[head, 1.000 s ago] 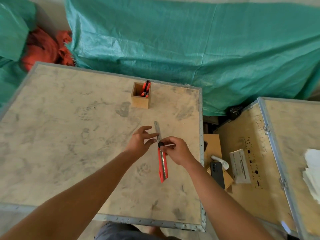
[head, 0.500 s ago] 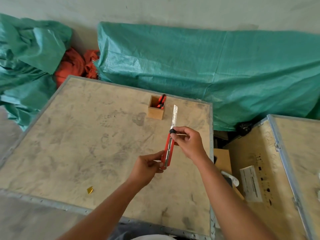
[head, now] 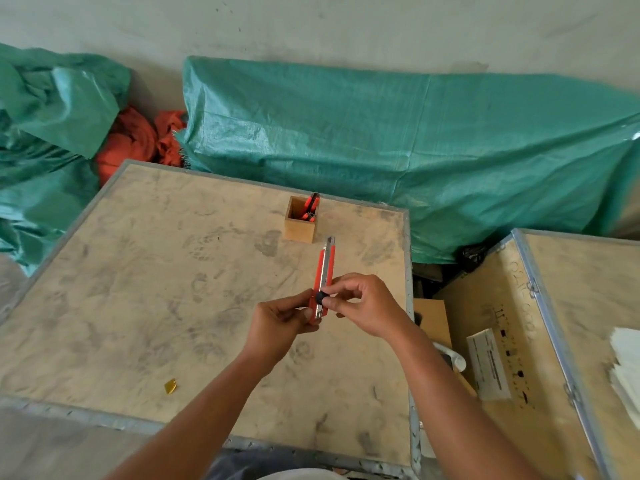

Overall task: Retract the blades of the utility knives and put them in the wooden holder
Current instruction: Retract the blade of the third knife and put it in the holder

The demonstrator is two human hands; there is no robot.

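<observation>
Both hands hold one red utility knife [head: 325,268] above the wooden crate top [head: 145,289], its tip pointing away from me. My left hand [head: 277,323] pinches the knife's near end. My right hand [head: 363,306] grips it at the black slider knob, thumb on the knob. Only a short bit of blade shows past the red body. The small wooden holder [head: 300,226] stands at the far side of the crate with red knives [head: 310,208] leaning inside it.
A small yellow scrap [head: 170,386] lies near the crate's front edge. Green tarpaulin [head: 398,150] covers things behind. To the right stands a second crate [head: 571,323] with a white label [head: 488,368] and papers [head: 627,362]; cardboard sits in the gap between.
The blade, long and exposed before, now shows only a short tip. My right hand has slid the black knob down the knife toward me. The knife was lifted off the crate top.
</observation>
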